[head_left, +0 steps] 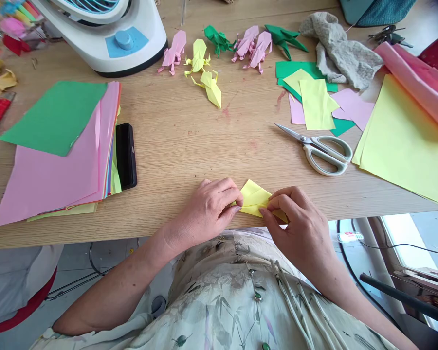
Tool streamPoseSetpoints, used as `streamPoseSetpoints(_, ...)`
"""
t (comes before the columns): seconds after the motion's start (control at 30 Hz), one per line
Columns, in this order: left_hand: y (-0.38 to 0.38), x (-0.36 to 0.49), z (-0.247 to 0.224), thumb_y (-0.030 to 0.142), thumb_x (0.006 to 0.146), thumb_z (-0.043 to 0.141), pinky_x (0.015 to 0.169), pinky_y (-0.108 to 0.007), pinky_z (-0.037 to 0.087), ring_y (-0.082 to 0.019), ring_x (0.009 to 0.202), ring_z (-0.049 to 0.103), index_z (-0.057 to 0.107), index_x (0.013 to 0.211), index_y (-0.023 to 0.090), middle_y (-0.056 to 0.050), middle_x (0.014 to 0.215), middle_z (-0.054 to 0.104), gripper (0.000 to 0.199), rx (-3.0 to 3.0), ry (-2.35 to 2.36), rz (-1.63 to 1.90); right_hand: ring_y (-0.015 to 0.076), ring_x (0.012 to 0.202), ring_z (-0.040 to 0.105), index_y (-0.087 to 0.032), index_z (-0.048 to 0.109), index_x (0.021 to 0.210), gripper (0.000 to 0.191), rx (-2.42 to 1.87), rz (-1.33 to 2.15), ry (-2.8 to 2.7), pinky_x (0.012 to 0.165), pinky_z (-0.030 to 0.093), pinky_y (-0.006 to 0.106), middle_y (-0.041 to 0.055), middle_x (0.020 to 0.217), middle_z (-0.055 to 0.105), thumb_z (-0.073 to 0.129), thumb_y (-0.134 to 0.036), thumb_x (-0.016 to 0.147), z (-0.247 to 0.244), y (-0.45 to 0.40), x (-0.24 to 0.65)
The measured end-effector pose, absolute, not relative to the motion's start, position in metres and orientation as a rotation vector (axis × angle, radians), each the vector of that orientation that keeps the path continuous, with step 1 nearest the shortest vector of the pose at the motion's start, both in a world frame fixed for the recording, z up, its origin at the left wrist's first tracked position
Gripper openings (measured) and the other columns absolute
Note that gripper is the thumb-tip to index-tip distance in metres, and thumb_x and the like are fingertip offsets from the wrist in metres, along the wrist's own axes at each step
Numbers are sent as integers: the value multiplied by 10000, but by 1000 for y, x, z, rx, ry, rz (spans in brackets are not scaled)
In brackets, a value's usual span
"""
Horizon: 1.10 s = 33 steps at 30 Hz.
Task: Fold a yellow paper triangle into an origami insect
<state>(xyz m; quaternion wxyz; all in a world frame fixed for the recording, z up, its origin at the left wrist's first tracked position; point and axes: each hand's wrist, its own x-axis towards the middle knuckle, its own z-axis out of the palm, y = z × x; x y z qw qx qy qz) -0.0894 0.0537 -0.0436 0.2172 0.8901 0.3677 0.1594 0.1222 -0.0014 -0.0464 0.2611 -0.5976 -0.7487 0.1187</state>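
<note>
A folded piece of yellow paper (pixel 254 196) lies at the table's front edge, with creases across its face and a pointed top corner. My left hand (pixel 213 204) pinches its left end between thumb and bent fingers. At the right end, my right hand (pixel 295 211) grips the paper with thumb and forefinger, hiding part of that side. Beyond my right hand, a pair of scissors (pixel 324 150) with pale handles rests slightly opened, its tip pointing left.
Folded paper figures (pixel 211 87) in pink, yellow and green stand at the back. Coloured sheets (pixel 58 170) and a black phone (pixel 126 155) lie left, below a white fan (pixel 131 43). Paper offcuts (pixel 317 104), a grey cloth (pixel 339 46) and yellow sheets (pixel 409 146) are right.
</note>
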Motion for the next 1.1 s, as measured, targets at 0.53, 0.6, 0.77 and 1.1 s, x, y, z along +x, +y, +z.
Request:
streamPoseSetpoints(0.53, 50, -88, -45, 41, 944, 468, 764, -310, 334, -154, 879, 560, 616, 1020, 217, -18, 984, 590, 243, 2499, 1005, 428, 175, 721, 532, -213, 510, 804, 126, -1658, 258, -2058, 616, 397, 314, 56, 907, 577, 579, -192, 908, -50, -3, 119)
streamPoseSetpoints(0.6, 50, -89, -46, 36, 947, 462, 770, -310, 332, -146, 868, 557, 638, 1001, 224, -12, 952, 587, 264, 2502, 984, 461, 181, 728, 527, -219, 501, 814, 120, -1668, 263, -2056, 632, 400, 321, 56, 904, 572, 572, -195, 908, -51, -3, 119)
streamPoseSetpoints(0.77, 49, -93, -44, 42, 964, 445, 792, -305, 357, -129, 860, 552, 666, 1032, 238, -12, 944, 597, 303, 2530, 935, 517, 184, 718, 518, -227, 490, 854, 101, -1674, 285, -2036, 630, 394, 324, 49, 884, 563, 534, -147, 898, -50, -3, 119)
streamPoseSetpoints(1.1, 42, -111, -49, 120, 1012, 471, 849, -334, 387, -158, 965, 590, 610, 1285, 246, -46, 1093, 665, 331, 2780, 775, 512, 165, 727, 532, -211, 587, 900, 122, -1627, 378, -2035, 629, 409, 313, 53, 914, 568, 528, -105, 907, -48, -2, 120)
